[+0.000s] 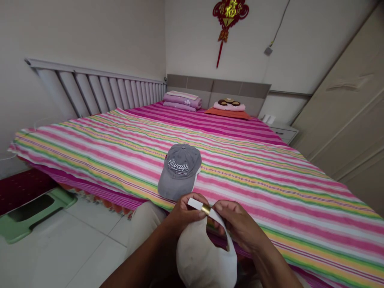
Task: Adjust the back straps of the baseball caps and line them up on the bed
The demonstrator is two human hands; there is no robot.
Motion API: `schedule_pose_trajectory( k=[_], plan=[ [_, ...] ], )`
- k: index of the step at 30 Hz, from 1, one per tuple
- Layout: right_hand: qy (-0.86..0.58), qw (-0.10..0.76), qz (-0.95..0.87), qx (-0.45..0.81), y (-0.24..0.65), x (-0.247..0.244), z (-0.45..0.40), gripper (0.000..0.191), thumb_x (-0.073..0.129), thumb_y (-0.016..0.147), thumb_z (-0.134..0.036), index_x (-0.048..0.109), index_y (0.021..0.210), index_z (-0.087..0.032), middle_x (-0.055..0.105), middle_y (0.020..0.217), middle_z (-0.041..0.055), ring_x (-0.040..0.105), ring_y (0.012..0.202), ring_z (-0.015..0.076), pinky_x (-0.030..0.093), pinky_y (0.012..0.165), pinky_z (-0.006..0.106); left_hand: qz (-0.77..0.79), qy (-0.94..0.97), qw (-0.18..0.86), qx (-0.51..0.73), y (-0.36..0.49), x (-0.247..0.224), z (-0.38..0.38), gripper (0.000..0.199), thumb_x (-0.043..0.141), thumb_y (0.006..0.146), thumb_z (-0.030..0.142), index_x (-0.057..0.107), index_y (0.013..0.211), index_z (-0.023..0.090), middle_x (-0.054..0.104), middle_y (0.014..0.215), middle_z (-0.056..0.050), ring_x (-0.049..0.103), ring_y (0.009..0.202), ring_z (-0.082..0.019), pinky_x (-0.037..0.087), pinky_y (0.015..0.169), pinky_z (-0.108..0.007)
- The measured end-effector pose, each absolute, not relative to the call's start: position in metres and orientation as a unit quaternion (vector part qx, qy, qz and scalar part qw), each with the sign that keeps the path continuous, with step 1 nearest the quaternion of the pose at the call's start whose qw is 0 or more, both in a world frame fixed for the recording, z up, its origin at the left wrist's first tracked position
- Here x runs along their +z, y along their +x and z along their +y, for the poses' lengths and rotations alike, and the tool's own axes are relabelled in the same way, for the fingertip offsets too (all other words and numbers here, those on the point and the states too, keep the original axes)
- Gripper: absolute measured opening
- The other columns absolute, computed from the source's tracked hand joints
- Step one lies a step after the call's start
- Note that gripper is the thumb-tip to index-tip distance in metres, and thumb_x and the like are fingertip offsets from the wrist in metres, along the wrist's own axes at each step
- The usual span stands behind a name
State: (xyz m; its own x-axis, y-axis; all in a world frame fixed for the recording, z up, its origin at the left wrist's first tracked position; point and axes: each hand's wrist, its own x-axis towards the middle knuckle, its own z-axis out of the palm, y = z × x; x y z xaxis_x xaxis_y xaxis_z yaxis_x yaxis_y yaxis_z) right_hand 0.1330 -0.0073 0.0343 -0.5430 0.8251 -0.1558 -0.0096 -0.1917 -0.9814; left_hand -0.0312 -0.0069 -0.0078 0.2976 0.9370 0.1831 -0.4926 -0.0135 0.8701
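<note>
My left hand (184, 214) and my right hand (237, 224) both pinch the white adjustment strap (196, 205) of a white cap (204, 256), which hangs crown-down below them. A small brass slider (205, 209) sits on the strap between my fingers. Just beyond my hands, a grey baseball cap (179, 172) with "Always" embroidered on its front lies on the striped bedspread (270, 192). Its peak points toward me, and it touches neither hand.
The bed has a grey headboard (219, 90), folded bedding (181, 101) and a pillow (228, 110). A slatted radiator (99, 90) lines the left wall, and a green stool (30, 212) stands on the tiled floor (72, 248). A pale wardrobe (339, 108) stands at right.
</note>
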Motion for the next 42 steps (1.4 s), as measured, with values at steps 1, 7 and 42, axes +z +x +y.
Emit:
schedule_pose_trajectory(
  k=[1,7,42],
  plan=[
    [-0.366,0.295,-0.558,0.683,0.134,0.035,-0.007,0.039,0.051,0.076,-0.049,0.053,0.062,-0.013,0.052,0.048,0.0008,0.040,0.040,0.0079,0.025,0.041,0.022,0.238,0.455,0.659,0.550,-0.031,-0.010,-0.007,0.023,0.073,0.056,0.024,0.062,0.075,0.015,0.058,0.075,-0.003,0.052,0.068,-0.013,0.038,0.063,-0.024],
    [-0.392,0.298,-0.566,0.661,0.137,0.030,-0.004,0.030,0.063,0.067,-0.040,0.053,0.057,-0.013,0.050,0.045,-0.0022,0.037,0.039,0.0060,0.024,0.042,0.022,0.248,0.443,0.656,0.558,-0.031,-0.016,-0.005,0.026,0.074,0.053,0.024,0.062,0.074,0.015,0.060,0.076,-0.003,0.053,0.067,-0.014,0.039,0.065,-0.026],
    [-0.375,0.238,-0.567,0.693,0.148,0.030,0.014,0.032,0.060,0.069,-0.044,0.053,0.060,-0.014,0.048,0.044,-0.0039,0.036,0.037,0.0054,0.025,0.039,0.019,0.338,0.426,0.776,0.319,-0.047,0.005,0.016,0.026,0.070,0.060,0.032,0.056,0.056,0.011,0.047,0.046,0.003,0.036,0.039,-0.005,0.024,0.042,-0.020]
  ],
)
